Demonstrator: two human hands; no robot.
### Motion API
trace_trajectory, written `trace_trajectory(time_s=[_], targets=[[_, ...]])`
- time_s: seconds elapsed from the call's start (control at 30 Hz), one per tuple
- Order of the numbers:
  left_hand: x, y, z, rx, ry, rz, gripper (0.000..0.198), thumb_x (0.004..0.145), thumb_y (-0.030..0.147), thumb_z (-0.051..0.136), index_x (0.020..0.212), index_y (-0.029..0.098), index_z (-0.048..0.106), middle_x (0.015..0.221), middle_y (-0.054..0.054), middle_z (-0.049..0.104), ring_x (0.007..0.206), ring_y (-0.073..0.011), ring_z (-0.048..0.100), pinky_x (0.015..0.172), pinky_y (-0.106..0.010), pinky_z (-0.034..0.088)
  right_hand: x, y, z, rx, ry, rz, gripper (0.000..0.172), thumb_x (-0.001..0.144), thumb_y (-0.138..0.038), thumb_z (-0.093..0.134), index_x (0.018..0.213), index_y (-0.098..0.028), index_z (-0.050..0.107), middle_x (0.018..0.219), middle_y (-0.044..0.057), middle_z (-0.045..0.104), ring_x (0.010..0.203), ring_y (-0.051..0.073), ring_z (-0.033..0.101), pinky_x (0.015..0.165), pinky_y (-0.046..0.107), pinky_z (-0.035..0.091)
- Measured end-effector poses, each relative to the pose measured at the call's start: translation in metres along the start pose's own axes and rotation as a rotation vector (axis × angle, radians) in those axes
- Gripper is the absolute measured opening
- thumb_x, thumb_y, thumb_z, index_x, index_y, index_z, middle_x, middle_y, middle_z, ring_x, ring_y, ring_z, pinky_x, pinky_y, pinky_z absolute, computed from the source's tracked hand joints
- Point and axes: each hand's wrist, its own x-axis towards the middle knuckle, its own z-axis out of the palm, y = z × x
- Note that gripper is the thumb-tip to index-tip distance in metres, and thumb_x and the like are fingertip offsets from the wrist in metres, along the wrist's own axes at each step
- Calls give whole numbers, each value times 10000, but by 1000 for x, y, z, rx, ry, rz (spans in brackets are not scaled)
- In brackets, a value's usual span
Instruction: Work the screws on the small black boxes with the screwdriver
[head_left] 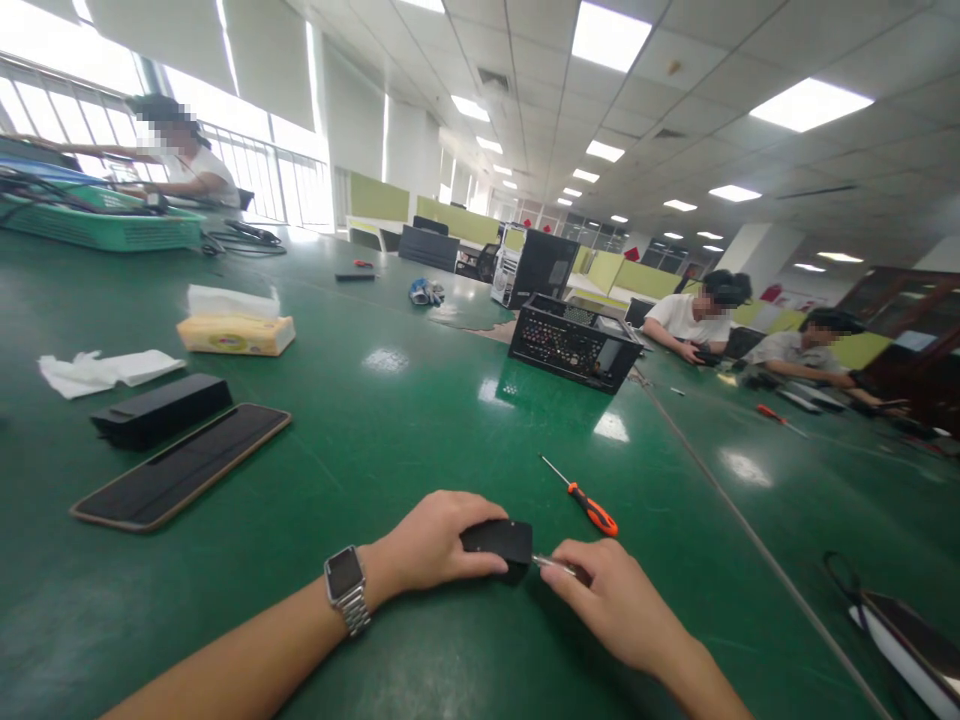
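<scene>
My left hand [442,540], with a watch [346,585] on its wrist, is closed around a small black box-shaped part [514,543] low over the green table. Thumb and fingers grip it from both sides. My right hand [607,595] is closed on a slim metal tool [553,566], its tip at the right end of the black part. Whether the tip touches or enters the part is too small to tell. Beyond my right hand lies an orange-and-black screwdriver [592,508], its shaft pointing away to the left.
On the left of the table [360,440] lie a phone [187,465], a long black case [165,408], crumpled tissue [109,370] and a tissue pack [236,330]. An open computer case [574,342] stands ahead. A green basket [112,228] holds cables. Several people sit around.
</scene>
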Motion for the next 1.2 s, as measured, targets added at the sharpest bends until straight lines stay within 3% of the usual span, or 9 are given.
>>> trace_trajectory(time_s=[0.27,0.4,0.57,0.63,0.8,0.9,1.0,1.1,1.2], targets=[[3,7,3,-105,47,18,392,760,349,709,1121,210,643,1075,-60,615,994,-226,575,892,-319,446,5,-5,14,37,181,36,83,826,-265,543,830,-212,606,753,-5,606,702,155,543,632,256,338],[-9,3,-3,-267,61,-29,661,645,87,659,1276,232,523,1127,-39,549,1019,-199,547,908,-294,441,9,-9,5,160,91,68,70,791,-244,548,846,-208,572,729,-19,567,663,145,534,591,239,347],[-23,0,-4,-380,39,-222,936,657,129,700,1460,262,236,1018,-7,601,798,-165,580,714,-269,458,13,-14,14,-10,66,39,68,780,-182,499,829,-214,535,761,4,618,687,166,557,603,249,337],[-22,0,-3,-424,47,-227,979,657,136,717,1474,261,193,1007,-3,620,787,-162,589,716,-270,459,11,-14,27,-117,159,123,64,795,-183,472,823,-212,521,772,23,635,687,182,573,597,257,329],[-24,-2,-6,-385,44,-225,1048,648,156,747,1495,261,140,1063,-20,636,817,-176,607,785,-312,482,-10,3,39,-43,90,200,98,838,-238,447,827,-248,544,689,-25,628,630,166,597,562,243,368],[-40,6,-11,-235,192,-269,920,682,158,710,1469,252,244,1222,-69,573,989,-215,586,908,-365,464,-30,23,36,-135,210,222,141,853,-280,451,859,-251,589,772,-2,658,664,182,620,584,269,422],[-59,30,-14,-24,370,-186,619,811,152,572,1388,267,379,1294,-69,526,1150,-222,510,1021,-393,389,-45,40,35,-240,366,124,267,837,-301,506,1082,-250,599,1032,62,663,913,241,629,739,345,481],[-67,56,-8,151,4,150,649,789,330,683,1372,295,400,1343,-59,501,1208,-266,464,1032,-423,372,-51,41,38,-226,485,-30,299,828,-287,535,1116,-223,582,1120,99,629,1037,273,587,849,419,475],[-69,68,3,291,-219,105,559,776,370,713,1277,241,500,1190,-84,587,1061,-267,549,914,-399,447,-54,24,43,-116,521,-237,209,839,-271,567,1043,-227,588,1013,70,655,951,230,618,845,380,493]])
